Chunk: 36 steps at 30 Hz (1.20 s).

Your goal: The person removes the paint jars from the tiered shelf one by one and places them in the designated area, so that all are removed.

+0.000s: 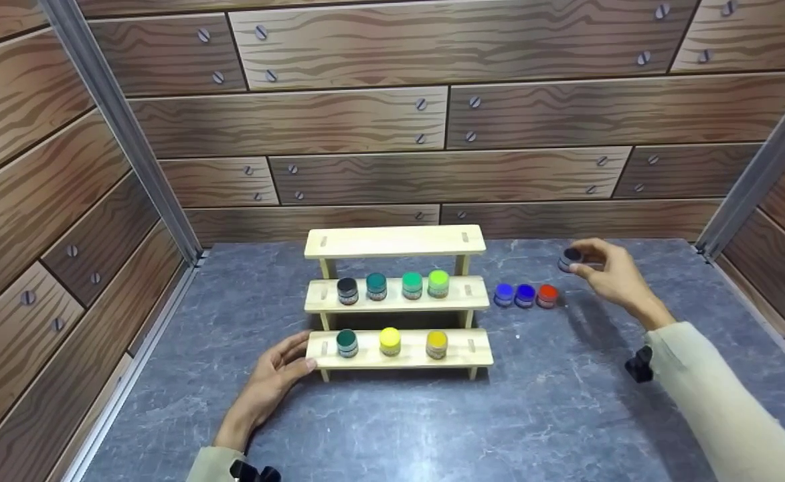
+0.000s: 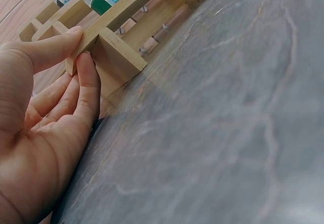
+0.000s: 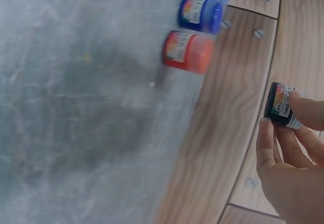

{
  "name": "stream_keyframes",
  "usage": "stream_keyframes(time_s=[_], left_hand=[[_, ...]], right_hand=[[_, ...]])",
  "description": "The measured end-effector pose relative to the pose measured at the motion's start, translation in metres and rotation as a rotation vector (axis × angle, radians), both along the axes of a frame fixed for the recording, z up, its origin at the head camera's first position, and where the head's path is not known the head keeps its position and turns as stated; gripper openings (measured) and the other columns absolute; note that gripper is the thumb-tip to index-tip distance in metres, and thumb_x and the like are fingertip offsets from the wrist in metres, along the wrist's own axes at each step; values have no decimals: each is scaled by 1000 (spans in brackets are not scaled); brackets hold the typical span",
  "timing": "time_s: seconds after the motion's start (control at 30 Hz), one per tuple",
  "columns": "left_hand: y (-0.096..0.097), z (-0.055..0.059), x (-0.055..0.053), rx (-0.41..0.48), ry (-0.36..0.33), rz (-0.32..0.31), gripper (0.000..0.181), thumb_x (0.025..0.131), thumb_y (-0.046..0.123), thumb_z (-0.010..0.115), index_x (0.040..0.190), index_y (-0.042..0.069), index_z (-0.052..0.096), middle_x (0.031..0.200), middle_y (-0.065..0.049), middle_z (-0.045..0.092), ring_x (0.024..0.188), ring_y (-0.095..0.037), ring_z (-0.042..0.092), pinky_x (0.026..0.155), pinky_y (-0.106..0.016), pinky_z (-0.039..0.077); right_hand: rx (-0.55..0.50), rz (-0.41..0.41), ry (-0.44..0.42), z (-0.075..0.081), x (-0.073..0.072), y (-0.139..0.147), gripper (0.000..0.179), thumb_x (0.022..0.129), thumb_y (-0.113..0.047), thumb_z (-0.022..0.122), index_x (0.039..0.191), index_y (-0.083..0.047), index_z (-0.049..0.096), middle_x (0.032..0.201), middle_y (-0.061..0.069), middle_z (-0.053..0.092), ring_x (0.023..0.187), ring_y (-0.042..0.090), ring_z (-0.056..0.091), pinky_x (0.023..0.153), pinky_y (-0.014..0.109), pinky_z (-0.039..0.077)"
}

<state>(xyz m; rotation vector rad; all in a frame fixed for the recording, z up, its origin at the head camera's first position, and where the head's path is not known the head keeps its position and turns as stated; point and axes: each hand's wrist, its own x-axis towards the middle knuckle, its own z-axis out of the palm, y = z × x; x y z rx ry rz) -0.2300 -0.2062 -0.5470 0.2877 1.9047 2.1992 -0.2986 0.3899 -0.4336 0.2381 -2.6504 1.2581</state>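
Observation:
A three-tier wooden display rack (image 1: 395, 241) stands mid-table. My left hand (image 1: 273, 375) pinches the left end of its lowest shelf (image 2: 119, 19), thumb on top and fingers beneath. Raised over the table at the right, my right hand (image 1: 609, 271) holds a small dark paint jar (image 1: 570, 259) between thumb and fingers; its printed label shows in the right wrist view. The middle shelf carries a black jar (image 1: 347, 291), a teal jar (image 1: 377, 286), a green jar (image 1: 412, 286) and a lime jar (image 1: 438, 284). On the lowest shelf stand a dark green jar (image 1: 346, 343), a yellow jar (image 1: 389, 341) and an amber jar (image 1: 436, 345).
Right of the rack, a violet-blue jar (image 1: 504, 295), a blue jar (image 1: 525, 296) and a red jar (image 1: 547, 296) stand in a row on the grey marbled table (image 1: 419, 428). Wood-patterned walls (image 1: 365, 120) with metal corner posts (image 1: 124, 134) enclose the back and sides.

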Motion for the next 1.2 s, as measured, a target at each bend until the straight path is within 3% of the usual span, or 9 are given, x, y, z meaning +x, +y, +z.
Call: stream_keyframes(time_s=[0.37,0.5,0.6,0.73,0.87,1.0,1.07,1.2], left_hand=[[1,-1,-1,12,-17,6,77,99,0,69,163,-11,28,163,-34,38,126,-18,64,108,-28,54],[1,-1,-1,8,-22,14,76,99,-1,69,162,-11,29,163,-34,38,127,-19,64,108,-28,54],[1,0,-1,1,-23,17,76,99,0,70,162,-10,29,163,-33,39,126,-19,64,107,-28,55],[0,1,-1,-8,-17,12,77,99,2,70,163,-10,29,162,-33,39,126,-19,64,107,-27,55],[-1,0,0,-12,-3,14,76,99,3,71,162,-10,30,162,-34,39,125,-18,65,106,-27,55],[-1,-2,0,-7,8,-3,76,100,4,70,162,-11,29,161,-34,39,124,-16,66,104,-26,56],[-1,-2,0,-10,12,-10,76,101,4,70,163,-11,28,161,-34,40,124,-15,66,103,-26,56],[-1,0,0,-16,1,-4,76,101,5,70,163,-9,29,161,-33,40,123,-14,66,102,-25,56]], right_hand=[[37,-15,-14,-30,2,11,43,101,1,68,140,14,57,134,38,64,123,53,64,87,1,46],[52,-12,-56,-41,2,11,44,100,2,67,141,14,56,135,37,63,124,52,63,100,21,56],[62,-11,-82,-49,2,12,45,100,2,67,141,15,56,136,38,62,126,53,62,108,45,55],[72,-12,-91,-57,2,12,43,100,3,67,140,16,56,136,40,61,126,54,62,108,54,53],[81,-4,-102,-61,1,13,42,100,3,67,139,16,57,134,39,63,125,54,63,102,34,58],[91,8,-110,-64,1,14,41,100,5,67,138,17,58,132,40,64,123,54,64,89,14,52],[93,10,-112,-64,2,14,41,99,6,67,137,17,58,131,41,64,122,54,64,89,16,53],[90,4,-126,-63,2,12,42,98,7,65,138,18,56,132,42,62,124,55,63,99,35,59]])
